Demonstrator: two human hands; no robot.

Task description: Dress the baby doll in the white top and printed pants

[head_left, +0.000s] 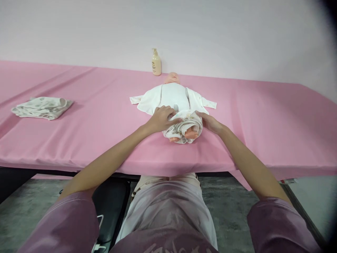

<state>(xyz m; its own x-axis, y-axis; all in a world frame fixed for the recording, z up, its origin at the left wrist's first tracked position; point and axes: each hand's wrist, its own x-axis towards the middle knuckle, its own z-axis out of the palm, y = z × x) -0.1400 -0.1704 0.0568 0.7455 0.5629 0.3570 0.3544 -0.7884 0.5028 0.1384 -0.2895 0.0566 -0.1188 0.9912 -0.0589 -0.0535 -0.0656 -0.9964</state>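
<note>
A baby doll [172, 78] lies on its back with its head toward the wall. A white long-sleeved baby top [150, 100] is spread out to both sides of its white torso. Baby trousers [188, 121], white with a small print, are bunched around the doll's legs, and its feet [191, 133] poke out at the near end. My left hand [164, 119] grips the left side of this bunched cloth, thumb pointing right; some fingers are hidden. On the right side, my right hand [210, 122] pinches the trousers' edge.
A folded printed cloth [42, 107] lies at the left on the pink sheet [105, 140]. Against the wall stands a cream pump bottle [156, 63], just beyond the doll's head. A black padded seat [110, 203] is below the table's near edge.
</note>
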